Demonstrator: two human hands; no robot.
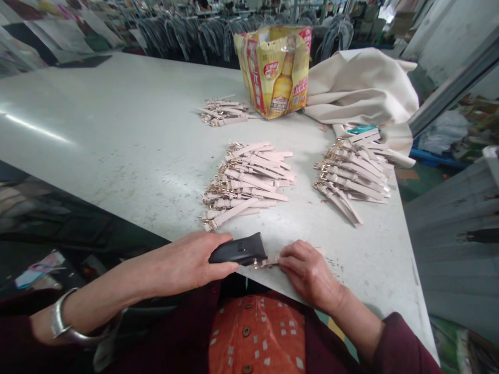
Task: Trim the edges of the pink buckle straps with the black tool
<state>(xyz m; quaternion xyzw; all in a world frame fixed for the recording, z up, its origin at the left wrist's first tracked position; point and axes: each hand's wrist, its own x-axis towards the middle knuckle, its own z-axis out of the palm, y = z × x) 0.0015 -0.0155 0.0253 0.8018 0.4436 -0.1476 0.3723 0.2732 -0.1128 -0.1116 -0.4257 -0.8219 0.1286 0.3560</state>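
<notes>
My left hand [202,259] is wrapped round a black handheld device [239,250] at the table's front edge. Its wide end points right, beside the metal buckle of a pale pink strap [270,262]. The fingers of my right hand [307,270] are closed on that strap, whose far end is partly hidden by the hand. Just beyond my hands lies a large pile of buckled pale straps [249,182], buckles mostly to the left. Another pile of such straps [351,171] is at the right.
On the white table [117,119] stands a yellow beer carton [276,72], with a small strap pile [224,111] to its left. Cream fabric [362,88] is heaped at the back right. A metal post [456,78] rises beyond the right edge. Dark items hang behind the table.
</notes>
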